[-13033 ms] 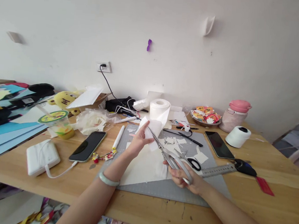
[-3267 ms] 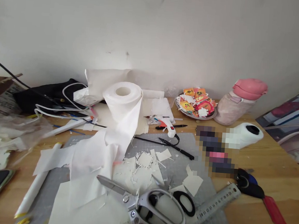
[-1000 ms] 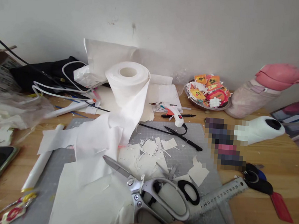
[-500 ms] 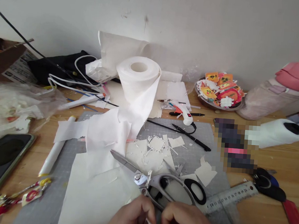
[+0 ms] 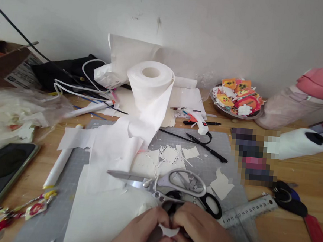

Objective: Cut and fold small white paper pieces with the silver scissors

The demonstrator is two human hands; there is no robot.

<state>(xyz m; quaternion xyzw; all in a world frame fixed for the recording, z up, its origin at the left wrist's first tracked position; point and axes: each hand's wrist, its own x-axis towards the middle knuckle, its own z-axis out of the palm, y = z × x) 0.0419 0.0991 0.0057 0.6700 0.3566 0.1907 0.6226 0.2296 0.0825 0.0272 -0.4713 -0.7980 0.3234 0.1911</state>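
Note:
Close together at the bottom middle, my left hand (image 5: 141,229) and my right hand (image 5: 197,228) are both closed. They pinch a small white piece of paper (image 5: 169,231) between their thumbs and fingers. Just beyond them are metal scissors (image 5: 148,183) with their blades pointing left. One scissor handle runs in behind my right fingers; whether a finger sits in the loop I cannot tell. Under the scissors are a white sheet (image 5: 95,212) and several paper scraps (image 5: 170,155) on the grey cutting mat (image 5: 218,144). A second, black-handled pair of scissors (image 5: 213,206) lies partly hidden behind the first.
A tissue roll (image 5: 150,86) stands at the back, its loose end trailing over the mat. Behind the mat lies a white glue gun (image 5: 199,122). To the right are a steel ruler (image 5: 251,211), a bowl (image 5: 215,106) of colourful pieces and a pink-lidded bottle (image 5: 291,105). A phone (image 5: 3,175) lies left.
The scissors have turned so their blades lie more level, and one handle loop has swung up and away from me. My hands have shifted slightly, still pinching the paper.

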